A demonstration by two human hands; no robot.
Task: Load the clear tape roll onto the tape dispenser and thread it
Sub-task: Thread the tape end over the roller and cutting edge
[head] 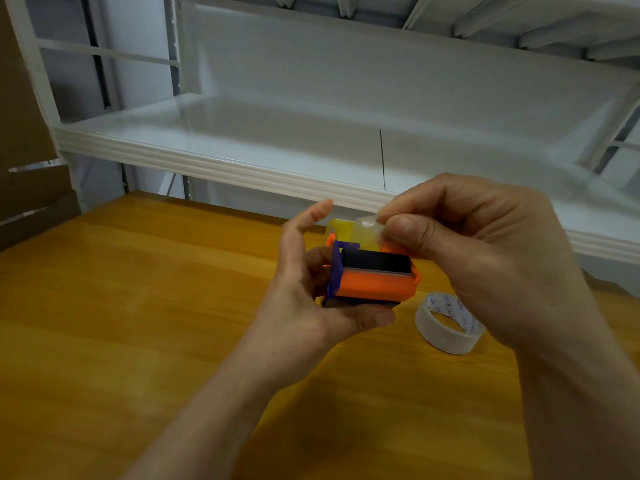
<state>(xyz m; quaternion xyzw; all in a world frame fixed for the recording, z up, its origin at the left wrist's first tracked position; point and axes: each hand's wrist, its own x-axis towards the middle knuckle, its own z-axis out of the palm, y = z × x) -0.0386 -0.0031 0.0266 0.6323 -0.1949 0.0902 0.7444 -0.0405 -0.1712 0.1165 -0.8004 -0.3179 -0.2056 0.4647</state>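
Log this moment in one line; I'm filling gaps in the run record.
left hand: holds orange tape dispenser | right hand: pinches clear tape end | white tape roll: on wooden table

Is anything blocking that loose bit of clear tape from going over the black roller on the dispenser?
Nothing visible does. The right hand pinches the tape end just above the black roller of the tape dispenser, which the left hand holds. A spare tape roll lies aside on the table.
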